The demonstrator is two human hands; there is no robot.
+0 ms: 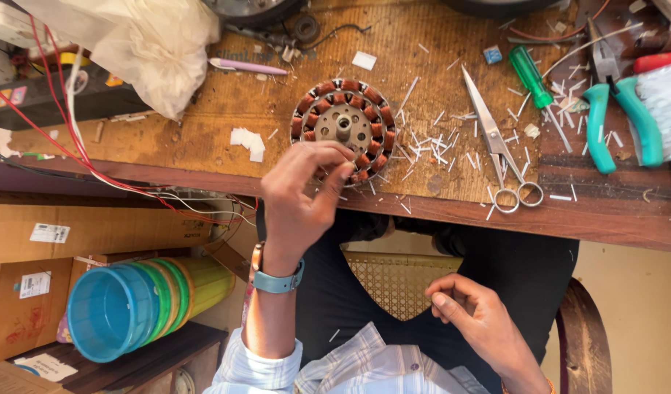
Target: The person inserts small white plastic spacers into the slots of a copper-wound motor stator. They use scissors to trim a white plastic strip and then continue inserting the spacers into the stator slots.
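Your left hand [299, 197] is raised over the near edge of the workbench [204, 138], fingers bunched narrow with the tips pinched together at the near rim of the motor stator [344, 128]. Whether something thin is held between the tips cannot be told. Your right hand [470, 310] hangs low over your lap, well apart from the bench, loosely curled and holding nothing visible.

Your left hand covers the nearest part of the stator's rim; nothing else stands in the way.

Just right of the left hand, short white strip offcuts [430, 149] lie scattered. Farther right rest steel scissors [499, 142], blades pointing away from you, then a green-handled screwdriver [531, 76] and teal-handled pliers [616, 120]. Left of the hand lies a small stack of white paper pieces [248, 142]; beyond that, a crumpled plastic bag [156, 47] and red and white wires [94, 164]. Below the left hand, under the bench, lies a stack of plastic tubs [142, 306].

The stator is a round ring lying flat, with copper-brown coils wound around its circumference and a grey metal hub with a central shaft.
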